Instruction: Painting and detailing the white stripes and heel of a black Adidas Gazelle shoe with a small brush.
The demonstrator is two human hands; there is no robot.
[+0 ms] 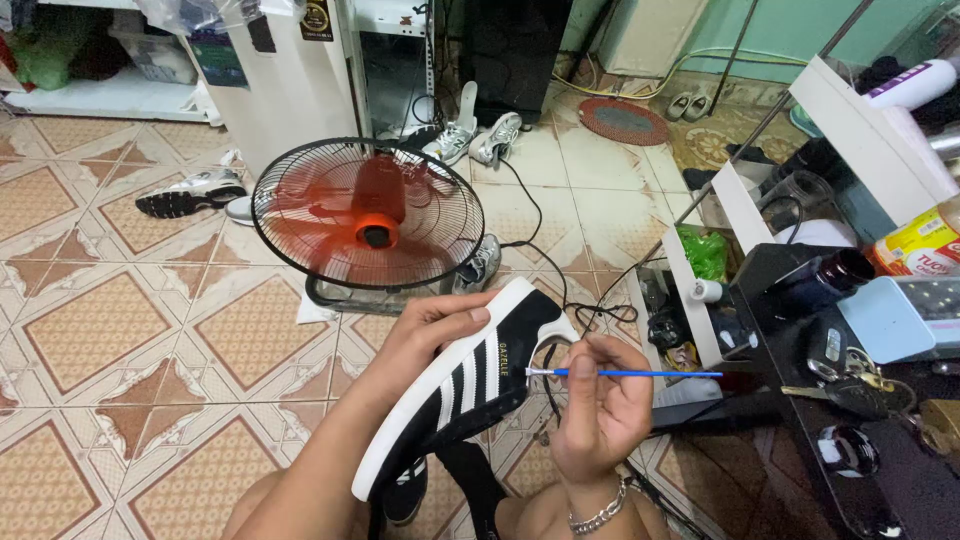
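My left hand [428, 335] grips a black sneaker [470, 385] with white stripes and a white sole, holding it tilted with the sole toward the floor fan. My right hand [600, 410], with a chain bracelet on the wrist, pinches a thin blue-handled brush [640, 373] held level. The brush's white tip touches the shoe's side near the heel end. Loose laces hang below the shoe.
A spinning orange floor fan [368, 215] stands just beyond the shoe. Several sneakers [190, 190] lie on the tiled floor. A black table [800, 420] at right holds keys [850, 385], a dark jar [825, 275] and boxes. A white shelf [690, 300] stands beside it.
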